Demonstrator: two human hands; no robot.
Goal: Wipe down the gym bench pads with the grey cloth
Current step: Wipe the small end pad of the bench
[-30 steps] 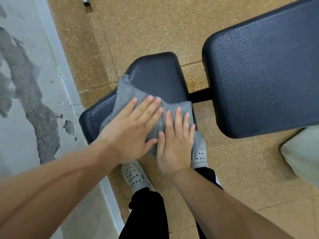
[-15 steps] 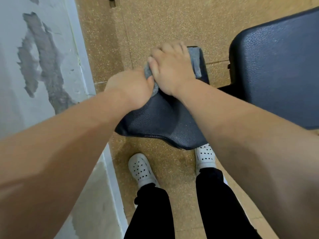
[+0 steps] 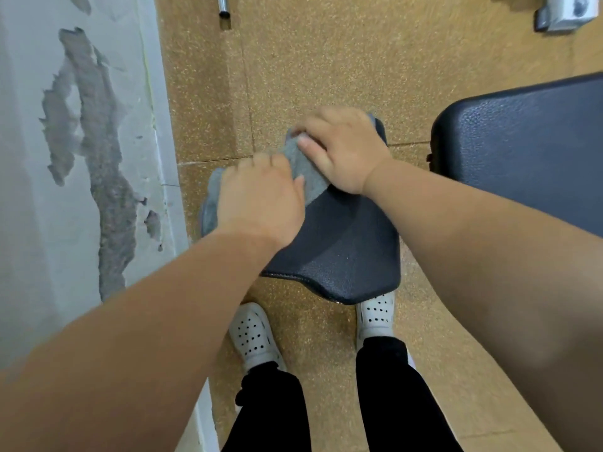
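Note:
A small dark seat pad (image 3: 342,249) sits in the middle of the view, with the larger dark back pad (image 3: 522,141) to its right. The grey cloth (image 3: 305,169) lies over the seat pad's far and left edge. My left hand (image 3: 261,203) holds the cloth on the left part of the pad, its fingers bent down over the far side and hidden. At the far corner, my right hand (image 3: 342,151) holds the cloth with its thumb laid on the fabric and its fingers curled over the pad's end.
A grey wall with peeling paint (image 3: 65,190) runs close along the left. The floor is speckled tan matting. My white shoes (image 3: 253,334) stand just under the pad's near edge. A metal tube end (image 3: 223,8) and a grey object (image 3: 564,11) lie at the top.
A second ago both hands lay flat on the cloth near the pad's front. They pushed it to the far end, and the left hand has since moved leftward, spreading the cloth.

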